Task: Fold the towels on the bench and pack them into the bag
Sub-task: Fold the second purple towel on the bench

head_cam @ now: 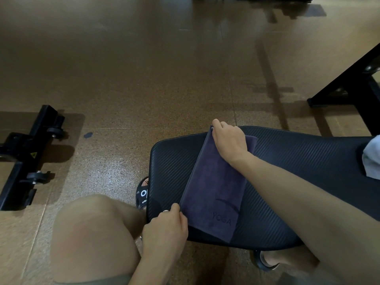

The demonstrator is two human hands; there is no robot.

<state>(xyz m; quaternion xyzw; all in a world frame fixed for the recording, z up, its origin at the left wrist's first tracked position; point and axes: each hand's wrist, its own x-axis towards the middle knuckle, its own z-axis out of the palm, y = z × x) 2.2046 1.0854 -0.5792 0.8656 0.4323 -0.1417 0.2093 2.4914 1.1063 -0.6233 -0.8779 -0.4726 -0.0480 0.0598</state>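
Note:
A dark purple towel [213,182] with "YOGA" printed near its close end lies folded into a long strip across the black ribbed bench pad [287,171]. My right hand [228,138] pinches the towel's far left corner at the pad's far edge. My left hand [166,227] pinches the near left corner beside the pad's front edge. A pale grey-blue cloth [372,159] shows at the right edge of the bench, mostly cut off. No bag is in view.
My left knee [92,233] is bent in front of the bench, sandalled feet [143,194] on the brown speckled floor. A black wheeled equipment base [26,157] sits at the left. A black frame leg [345,87] stands at the right.

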